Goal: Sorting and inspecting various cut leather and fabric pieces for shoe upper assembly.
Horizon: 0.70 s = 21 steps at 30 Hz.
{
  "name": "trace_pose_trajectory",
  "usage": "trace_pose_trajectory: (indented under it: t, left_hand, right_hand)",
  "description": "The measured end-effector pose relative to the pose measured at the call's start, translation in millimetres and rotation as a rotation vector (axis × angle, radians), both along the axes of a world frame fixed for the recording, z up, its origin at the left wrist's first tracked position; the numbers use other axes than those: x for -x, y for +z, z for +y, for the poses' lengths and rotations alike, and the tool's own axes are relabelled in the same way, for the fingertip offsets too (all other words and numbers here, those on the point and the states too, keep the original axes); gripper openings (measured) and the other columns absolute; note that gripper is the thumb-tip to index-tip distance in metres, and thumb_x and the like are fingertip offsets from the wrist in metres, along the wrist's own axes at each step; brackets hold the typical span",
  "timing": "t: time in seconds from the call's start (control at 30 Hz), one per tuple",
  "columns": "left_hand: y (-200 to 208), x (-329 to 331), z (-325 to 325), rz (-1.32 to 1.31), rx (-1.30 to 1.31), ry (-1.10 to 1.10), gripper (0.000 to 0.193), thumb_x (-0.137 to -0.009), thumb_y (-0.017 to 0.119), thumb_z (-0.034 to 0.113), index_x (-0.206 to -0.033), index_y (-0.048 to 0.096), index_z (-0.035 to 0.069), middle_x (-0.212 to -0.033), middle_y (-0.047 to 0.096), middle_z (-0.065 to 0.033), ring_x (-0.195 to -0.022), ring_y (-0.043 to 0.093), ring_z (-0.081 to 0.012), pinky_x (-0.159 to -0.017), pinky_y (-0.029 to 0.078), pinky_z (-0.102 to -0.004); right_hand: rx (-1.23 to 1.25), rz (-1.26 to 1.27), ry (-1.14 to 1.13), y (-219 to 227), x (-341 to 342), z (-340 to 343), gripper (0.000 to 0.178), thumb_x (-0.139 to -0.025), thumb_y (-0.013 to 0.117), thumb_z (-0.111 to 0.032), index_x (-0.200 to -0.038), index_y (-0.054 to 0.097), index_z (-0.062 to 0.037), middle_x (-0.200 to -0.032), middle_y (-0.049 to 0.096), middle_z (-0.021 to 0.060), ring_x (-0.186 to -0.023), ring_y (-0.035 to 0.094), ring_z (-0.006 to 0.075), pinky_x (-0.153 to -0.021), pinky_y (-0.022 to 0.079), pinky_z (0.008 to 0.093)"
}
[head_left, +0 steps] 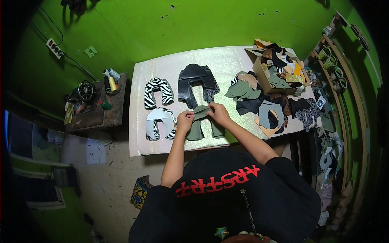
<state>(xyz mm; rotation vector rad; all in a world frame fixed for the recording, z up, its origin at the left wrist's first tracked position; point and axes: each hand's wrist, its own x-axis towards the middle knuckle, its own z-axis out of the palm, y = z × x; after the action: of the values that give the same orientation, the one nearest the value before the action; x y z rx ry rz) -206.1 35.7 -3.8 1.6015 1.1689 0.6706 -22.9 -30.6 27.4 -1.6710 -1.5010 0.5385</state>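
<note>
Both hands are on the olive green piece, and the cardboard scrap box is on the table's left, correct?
Wrong side: the head view shows the cardboard scrap box on the table's right. The left hand and right hand are on the olive green piece.

Both bare forearms reach over the near edge of the pale, glitter-flecked table (pixel 138 141); hands near each other, not touching. Left forearm (pixel 174 158) steep, leaning slightly toward the table's right edge; left hand (pixel 186 120) curled, thumb and fingertips drawn together in a pinch. Right forearm (pixel 253 139) slants inward from the right, wrist roughly straight; right hand (pixel 219 114) back up, fingers bent, tips toward the left hand. Right hand slightly nearer the table's far edge.
</note>
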Motion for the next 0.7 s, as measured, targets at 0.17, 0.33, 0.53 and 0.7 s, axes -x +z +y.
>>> trace_pose_trajectory:
  t: [0.17, 0.33, 0.53, 0.7]
  left_hand:
    - [14.3, -8.5, -2.1, 0.124, -0.171, 0.073, 0.016, -0.071, 0.065, 0.008, -0.084, 0.062, 0.0, -0.068, 0.061, -0.0069, -0.06, 0.056, -0.0119, -0.058, 0.045, -0.0242]
    - [7.5, -9.2, -1.8, 0.134, -0.244, 0.104, 0.013, -0.069, 0.063, 0.005, -0.079, 0.059, -0.001, -0.068, 0.059, -0.0112, -0.063, 0.058, -0.0227, -0.06, 0.045, -0.0309]
    - [19.7, -21.9, -12.6, 0.264, -0.354, 0.155, 0.01, -0.072, 0.059, 0.003, -0.081, 0.056, 0.004, -0.08, 0.051, -0.0122, -0.074, 0.054, -0.0276, -0.064, 0.042, -0.0375]
    - [21.0, -27.3, -16.6, 0.358, -0.45, 0.05, 0.008, -0.075, 0.054, 0.003, -0.082, 0.056, 0.008, -0.086, 0.05, -0.0134, -0.078, 0.054, -0.0308, -0.066, 0.042, -0.0398]
  right_hand:
    - [0.048, -0.064, -0.061, -5.8, 1.1, 2.6, 0.023, -0.066, 0.067, -0.012, -0.083, 0.058, -0.0002, -0.068, 0.059, 0.017, -0.063, 0.058, 0.0302, -0.06, 0.045, 0.0357]
    - [0.144, -0.077, -0.098, 0.7, 11.4, 5.2, 0.027, -0.065, 0.068, -0.011, -0.087, 0.057, -0.0005, -0.067, 0.058, 0.0174, -0.065, 0.058, 0.0318, -0.061, 0.045, 0.0372]
    - [0.081, -0.073, -0.264, -10.6, 15.9, 6.4, 0.044, -0.062, 0.072, -0.012, -0.1, 0.05, -0.0029, -0.091, 0.054, 0.0174, -0.085, 0.054, 0.0327, -0.071, 0.044, 0.0378]
    - [0.142, -0.064, -0.379, -1.0, 22.1, -11.4, 0.04, -0.068, 0.068, -0.016, -0.1, 0.048, -0.0051, -0.092, 0.049, 0.015, -0.085, 0.053, 0.0328, -0.071, 0.044, 0.0384]
